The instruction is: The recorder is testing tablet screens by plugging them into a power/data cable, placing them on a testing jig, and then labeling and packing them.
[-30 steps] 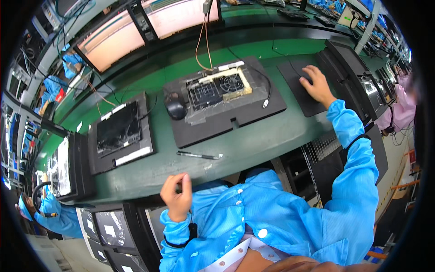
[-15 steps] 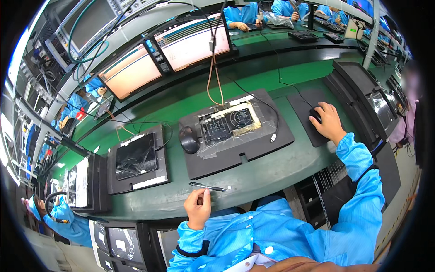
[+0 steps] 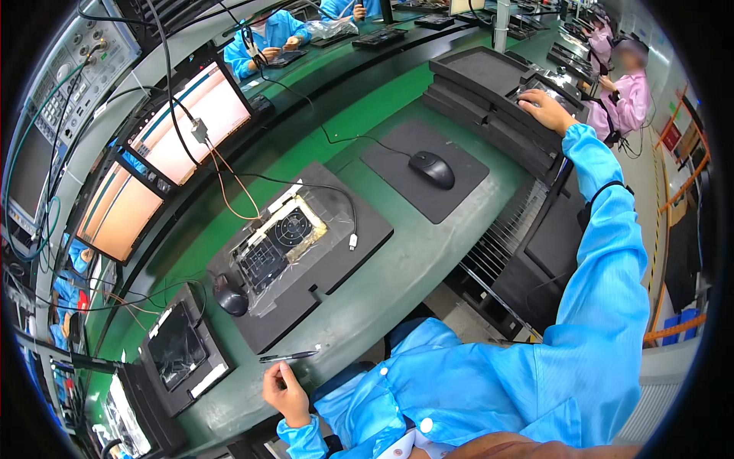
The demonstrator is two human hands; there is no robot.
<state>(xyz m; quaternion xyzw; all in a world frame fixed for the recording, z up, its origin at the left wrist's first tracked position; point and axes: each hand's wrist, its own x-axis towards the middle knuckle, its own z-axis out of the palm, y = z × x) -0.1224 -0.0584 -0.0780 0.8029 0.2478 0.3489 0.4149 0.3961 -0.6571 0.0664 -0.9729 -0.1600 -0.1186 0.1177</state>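
Note:
My right hand (image 3: 547, 112) is stretched out over a stack of black foam trays (image 3: 489, 76) at the far right, fingers extended and bent down beside a clear plastic-wrapped piece (image 3: 562, 89); nothing shows in its grasp. Near the table's front edge my left hand (image 3: 287, 394) rests loosely closed, with nothing visible in it. Just beyond its fingertips lies a black pen (image 3: 288, 356). On a dark pad (image 3: 464, 196) sits a black mouse (image 3: 432, 169), which no hand touches.
A black foam board (image 3: 348, 222) carries a taped panel (image 3: 275, 239), a cable plug and a second mouse (image 3: 229, 294). Left of it is a board with a dark film-covered screen (image 3: 176, 348). Two monitors (image 3: 187, 118) stand behind. Co-workers sit across and at right.
My right hand has let go of the mouse and moved right to the foam trays. My view has swung to the right. The left hand stays beside the pen.

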